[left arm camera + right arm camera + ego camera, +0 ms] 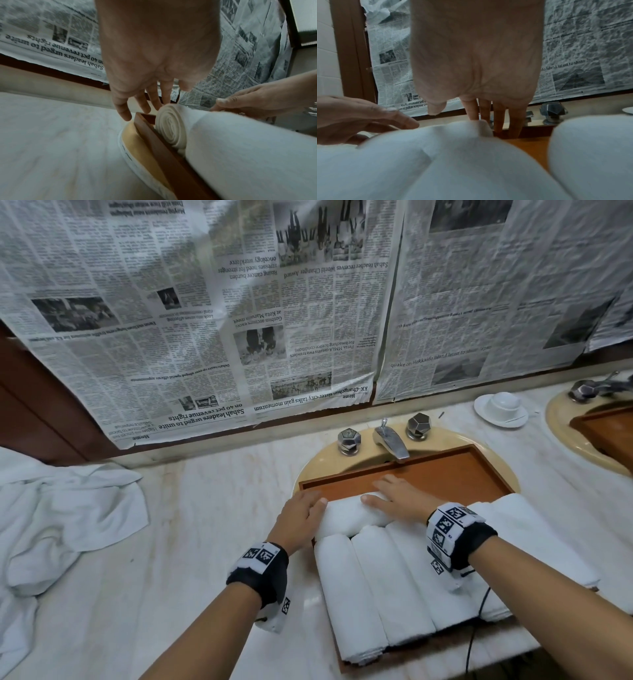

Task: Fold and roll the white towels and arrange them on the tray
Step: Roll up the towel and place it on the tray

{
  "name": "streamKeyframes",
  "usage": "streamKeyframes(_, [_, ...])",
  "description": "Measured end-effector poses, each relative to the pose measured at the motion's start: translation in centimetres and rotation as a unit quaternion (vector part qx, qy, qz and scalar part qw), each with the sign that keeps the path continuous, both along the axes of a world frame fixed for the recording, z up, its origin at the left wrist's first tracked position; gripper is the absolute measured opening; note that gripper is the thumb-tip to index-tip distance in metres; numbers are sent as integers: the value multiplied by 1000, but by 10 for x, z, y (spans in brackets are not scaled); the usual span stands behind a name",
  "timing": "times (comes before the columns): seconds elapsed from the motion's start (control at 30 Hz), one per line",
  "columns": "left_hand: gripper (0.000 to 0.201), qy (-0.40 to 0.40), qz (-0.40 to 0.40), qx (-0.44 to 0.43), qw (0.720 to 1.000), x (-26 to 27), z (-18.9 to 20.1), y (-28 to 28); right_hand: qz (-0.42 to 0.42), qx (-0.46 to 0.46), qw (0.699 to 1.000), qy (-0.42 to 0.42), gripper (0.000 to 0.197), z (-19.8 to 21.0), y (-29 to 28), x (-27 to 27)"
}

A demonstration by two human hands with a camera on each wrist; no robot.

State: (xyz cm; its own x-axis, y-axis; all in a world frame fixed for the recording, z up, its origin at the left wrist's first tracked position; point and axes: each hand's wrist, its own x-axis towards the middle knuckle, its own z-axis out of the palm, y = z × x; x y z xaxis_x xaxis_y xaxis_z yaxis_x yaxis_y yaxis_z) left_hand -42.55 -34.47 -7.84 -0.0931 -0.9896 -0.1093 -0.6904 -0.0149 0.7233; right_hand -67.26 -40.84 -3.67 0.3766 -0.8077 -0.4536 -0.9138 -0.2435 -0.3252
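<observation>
The wooden tray (445,474) sits over a sink (318,463) in the marble tabletop (191,542). In the near part of the tray four rolled white towels (387,580) lie side by side, pointing away from the person. One more roll (346,515) lies across their far ends, at the left side of the tray.

The left hand (298,518) is at the left end of this roll. In the left wrist view its fingers (142,104) are straight and spread, next to the spiral end of the roll (169,127) and over the tray corner; they do not curl around anything. The right hand (397,494) lies flat on top of the roll with the fingers straight, reaching over it toward the bare tray floor. Its thumb (371,499) rests on the towel.

On the tabletop to the left lies a loose pile of unfolded towels (68,515). Behind the tray stands a tap (390,440) with two knobs. To the right there is a white cup (501,405) on a saucer, and a second sink (561,422) with another tray. Newspaper (274,302) covers the wall behind.
</observation>
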Motion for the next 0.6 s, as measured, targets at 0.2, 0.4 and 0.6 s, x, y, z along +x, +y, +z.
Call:
streamKeyframes(0.2, [46, 4, 33, -9, 999, 29, 8, 29, 56, -59, 997, -19, 79, 20, 24, 29])
streamKeyframes(0.4, [56, -8, 67, 22, 997, 79, 6, 71, 102, -88, 990, -35, 78, 31, 63, 90])
streamKeyframes(0.6, [53, -4, 127, 19, 992, 162, 8, 129, 133, -88, 986, -47, 79, 27, 105, 169])
